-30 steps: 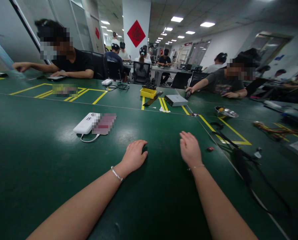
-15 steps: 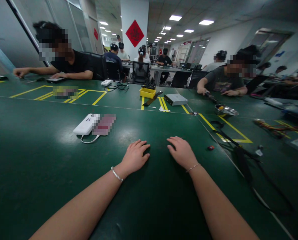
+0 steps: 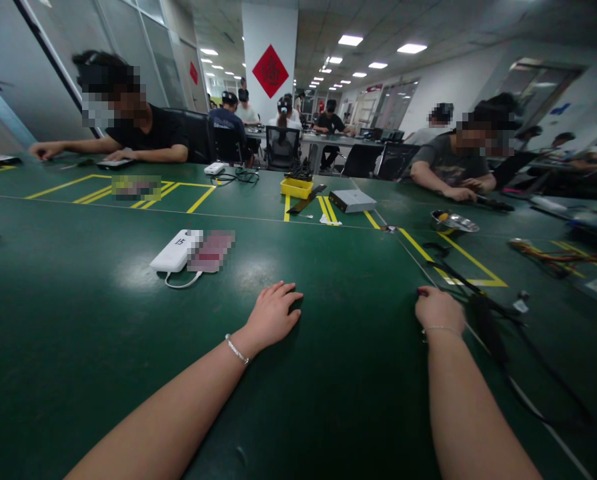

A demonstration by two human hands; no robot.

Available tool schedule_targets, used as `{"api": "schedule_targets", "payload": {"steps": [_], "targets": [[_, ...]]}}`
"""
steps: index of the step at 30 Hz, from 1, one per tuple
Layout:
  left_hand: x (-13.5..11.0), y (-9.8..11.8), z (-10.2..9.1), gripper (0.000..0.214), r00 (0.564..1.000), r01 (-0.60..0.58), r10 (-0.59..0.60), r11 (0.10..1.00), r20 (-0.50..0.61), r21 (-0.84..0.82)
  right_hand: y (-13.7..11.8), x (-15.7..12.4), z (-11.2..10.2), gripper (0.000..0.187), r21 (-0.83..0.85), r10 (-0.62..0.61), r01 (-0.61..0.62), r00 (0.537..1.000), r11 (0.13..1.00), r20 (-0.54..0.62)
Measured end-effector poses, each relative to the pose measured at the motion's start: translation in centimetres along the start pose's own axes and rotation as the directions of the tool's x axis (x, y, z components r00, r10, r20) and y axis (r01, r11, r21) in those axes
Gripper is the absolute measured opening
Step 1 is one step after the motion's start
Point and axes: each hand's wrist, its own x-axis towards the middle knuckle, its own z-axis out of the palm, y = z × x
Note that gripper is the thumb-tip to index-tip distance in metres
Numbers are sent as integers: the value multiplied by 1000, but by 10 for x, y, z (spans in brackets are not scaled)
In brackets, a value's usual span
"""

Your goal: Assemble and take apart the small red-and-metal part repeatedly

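My left hand (image 3: 274, 312) lies palm down on the green table (image 3: 298, 413), holding nothing, its fingers spread. Off to the right, my right hand (image 3: 441, 309) is closed at the spot of a small red and dark object (image 3: 421, 291). Only a bit of this object shows at the fingertips, too small to name by kind. Past my left hand lies a white power bank (image 3: 174, 252) marked 15, its short white cable (image 3: 181, 285) running to a blurred-out flat item (image 3: 211, 252) beside it. A bracelet circles each wrist.
Black straps (image 3: 488, 327) lie just right of my right hand. Farther back are a metal bowl (image 3: 455, 222), a grey box (image 3: 353, 200), a yellow bin (image 3: 297, 187) and yellow tape outlines. One co-worker (image 3: 143, 133) sits across at left, another (image 3: 448, 160) at right.
My right hand has moved right, from beside my left hand to the small red object, and its fingers have closed. My left hand stays put. The right co-worker's hands and dark tool have shifted right, off the bowl.
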Motion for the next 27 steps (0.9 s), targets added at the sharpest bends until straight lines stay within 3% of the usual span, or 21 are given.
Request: {"api": "schedule_targets", "payload": {"steps": [4,13,19,27], "targets": [[0,-1,1,35,1000,-3,3,1000,5,8,-2,-4,-4,35,-8,14,-14,999,1000,-32],[0,1,-2,36,997,27,-30,998,67,53,-11,-8,-11,37,22,157,-156,988,987,-1],[0,0,0,36,998,18,-22,998,62,56,-13,-7,-12,38,21,178,-178,984,984,31],[-1,0,-1,36,999,16,-17,1000,50,11,-5,-5,-6,36,18,63,-63,998,998,-12]]}}
